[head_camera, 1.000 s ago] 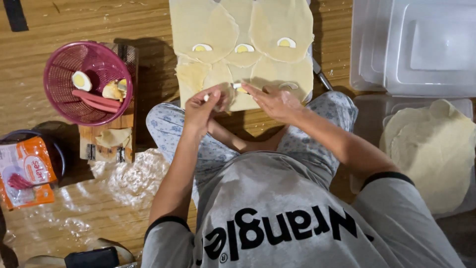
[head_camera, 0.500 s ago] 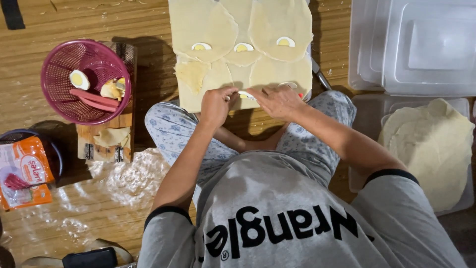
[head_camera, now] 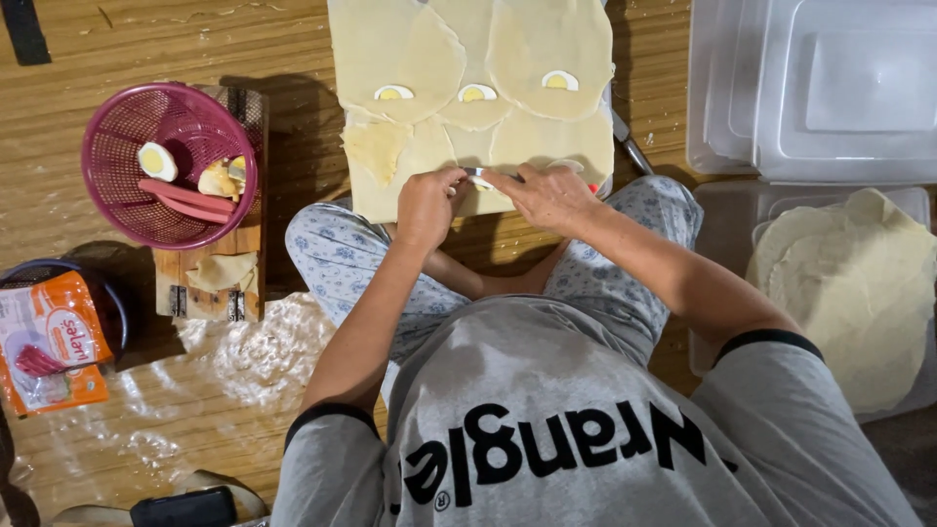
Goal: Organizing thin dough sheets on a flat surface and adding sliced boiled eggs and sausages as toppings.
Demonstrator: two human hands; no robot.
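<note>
I sit cross-legged on a wooden floor with a board (head_camera: 363, 200) of thin pale dough sheets (head_camera: 547, 59) in front of my knees. Three egg slices (head_camera: 476, 94) lie in a row on the sheets. My left hand (head_camera: 427, 203) and my right hand (head_camera: 549, 197) meet at the board's near edge. Their fingertips pinch a small white egg slice (head_camera: 476, 177) between them, just above the nearest dough sheet (head_camera: 532, 141).
A pink mesh basket (head_camera: 117, 210) with half an egg and sausages stands on a small wooden block (head_camera: 210, 298) at the left. An orange packet (head_camera: 54, 342) lies further left. Clear plastic boxes (head_camera: 830, 88) and a stack of round dough sheets (head_camera: 859, 293) are on the right. A knife (head_camera: 630, 146) lies beside the board.
Both hands have drawn closer together and shifted slightly right along the board's near edge. Their fingers now close on the small egg slice.
</note>
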